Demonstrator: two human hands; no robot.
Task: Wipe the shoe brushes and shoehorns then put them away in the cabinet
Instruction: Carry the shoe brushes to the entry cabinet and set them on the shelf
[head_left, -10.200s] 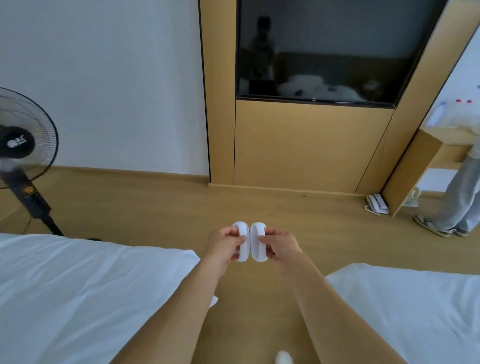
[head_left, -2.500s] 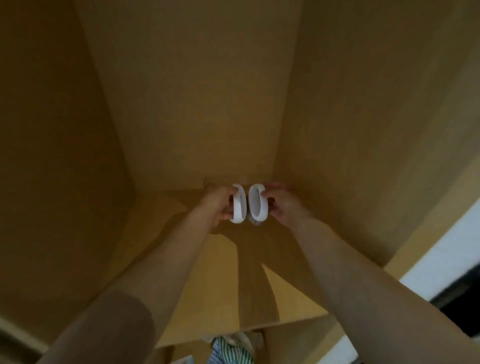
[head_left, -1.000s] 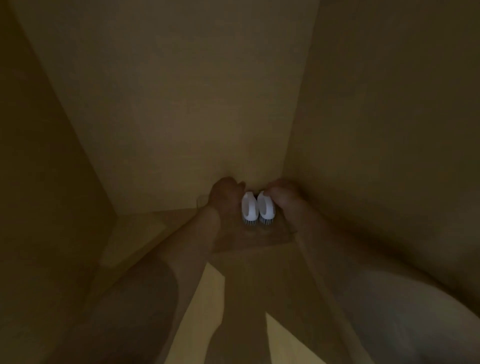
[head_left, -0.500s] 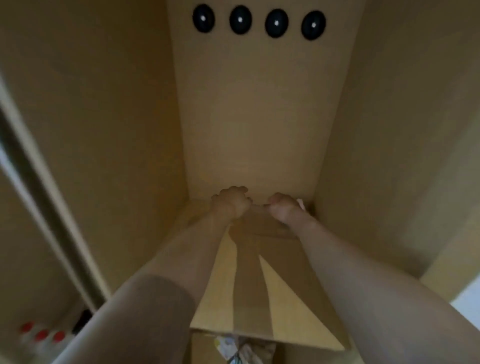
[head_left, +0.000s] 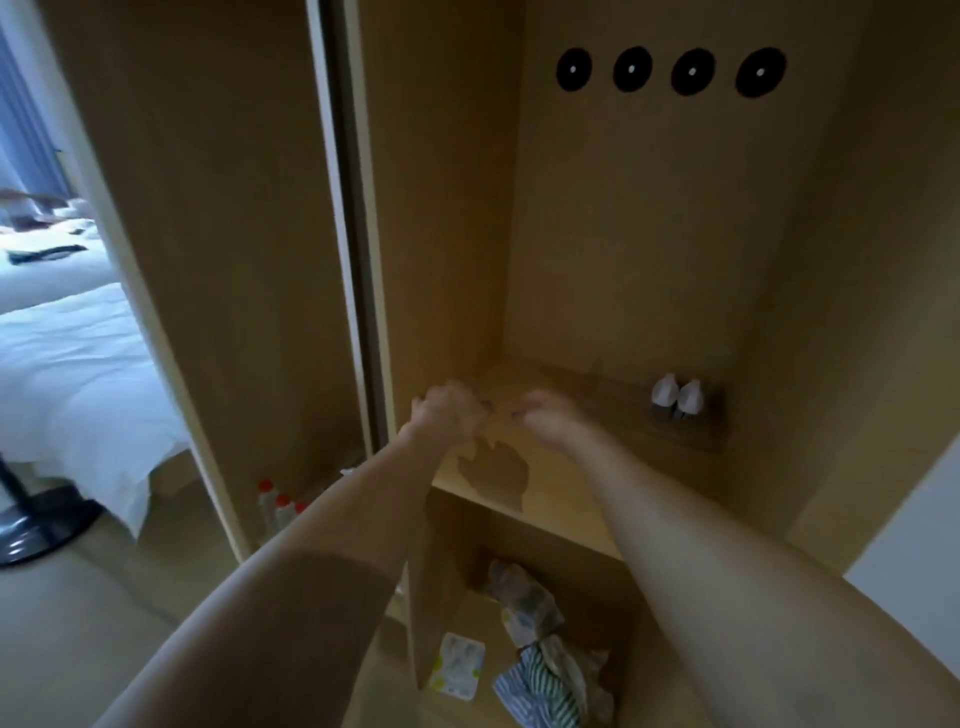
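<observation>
Two white shoe brushes (head_left: 677, 399) stand side by side, bristles down, at the back right corner of the wooden cabinet shelf (head_left: 561, 488). My left hand (head_left: 451, 410) and my right hand (head_left: 545, 418) hover over the front left part of that shelf, well apart from the brushes. Both hands hold nothing; their fingers are curled loosely downward. No shoehorn is in view.
The cabinet's back wall carries a row of black round discs (head_left: 670, 71). A lower compartment holds a striped cloth (head_left: 540, 686) and a packet (head_left: 457, 670). Left of the cabinet side panel are red-capped bottles (head_left: 275, 506), a white bed (head_left: 67, 374) and a fan base (head_left: 36, 525).
Both hands have let go of the two brushes at the back right of the shelf and drawn back toward the front left. My head has pulled out, so more of the cabinet shows.
</observation>
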